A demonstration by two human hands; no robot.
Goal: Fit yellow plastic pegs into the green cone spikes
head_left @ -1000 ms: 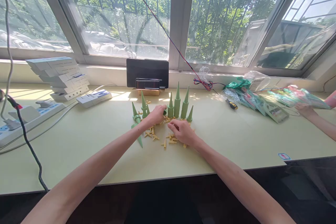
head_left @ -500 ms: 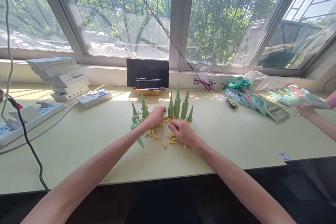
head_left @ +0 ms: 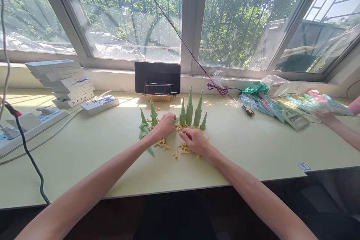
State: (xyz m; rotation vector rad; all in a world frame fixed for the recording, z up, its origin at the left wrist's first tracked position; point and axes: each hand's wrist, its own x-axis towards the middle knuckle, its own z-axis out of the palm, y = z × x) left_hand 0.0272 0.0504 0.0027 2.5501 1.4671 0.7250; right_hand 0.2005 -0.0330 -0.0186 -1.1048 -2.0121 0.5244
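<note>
Part-way by appearance: green spikes standing, yellow fittings loose, your hands apart and at work between them.
Taking the tallest green spike (head_left: 189, 110) as landmark, you have three upright spikes (head_left: 198, 114) close by it on the counter (head_left: 253, 150), more standing well to its left, and a tipped spike (head_left: 151, 150) left and nearer you; that one and the scattered yellow fittings (head_left: 176, 153) look unfinished. Your left hand (head_left: 168, 124), just left of the landmark, pinches a green piece (head_left: 176, 120); your right hand (head_left: 195, 140) is curled over fittings in front of it, and I cannot tell whether it grips one. Green parts: plastic-looking, smooth cones, some on cylindrical sleeves. Fittings: small, matte, some T-shaped.
</note>
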